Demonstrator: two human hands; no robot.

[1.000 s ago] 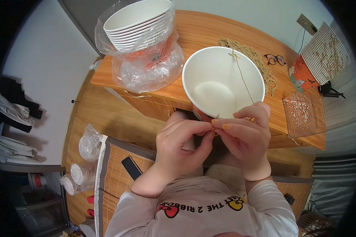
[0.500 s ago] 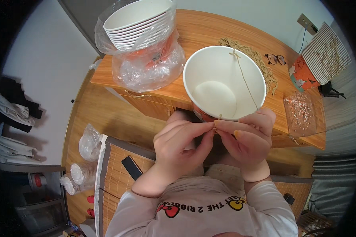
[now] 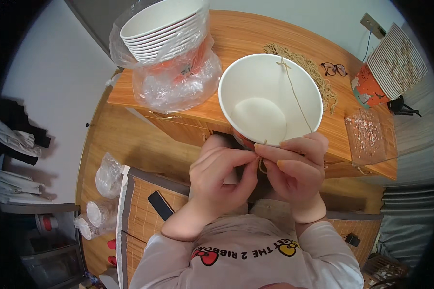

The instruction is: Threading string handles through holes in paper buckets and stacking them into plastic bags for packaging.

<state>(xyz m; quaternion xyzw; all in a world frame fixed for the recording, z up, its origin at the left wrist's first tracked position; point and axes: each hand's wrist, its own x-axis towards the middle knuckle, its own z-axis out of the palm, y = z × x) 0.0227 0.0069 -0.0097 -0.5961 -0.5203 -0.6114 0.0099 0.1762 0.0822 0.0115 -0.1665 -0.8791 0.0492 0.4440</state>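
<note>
A large paper bucket [image 3: 260, 113], white inside, stands tilted toward me at the table's front edge. A thin tan cord [image 3: 298, 102] is knotted at its far rim and runs across the opening to the near right rim. Just outside the near rim, my left hand [image 3: 222, 176] pinches the cord between thumb and forefinger. Beside it, my right hand [image 3: 296, 166] has its fingers closed on the same cord, its upper fingers touching the rim. A small loop of cord hangs between the two hands; the knot there is partly hidden by fingertips.
Left on the wooden table [image 3: 241, 29] is a bagged stack of white buckets [image 3: 166, 33]. Behind the bucket lies a pile of tan cords [image 3: 313, 72], with eyeglasses [image 3: 334, 69] nearby. An orange bucket [image 3: 369, 86] and a clear tray [image 3: 369, 137] stand right. A phone [image 3: 160, 205] lies beside me.
A small loop of cord now shows between my fingertips. Both hands stay close together at the near rim, and the view has shifted slightly.
</note>
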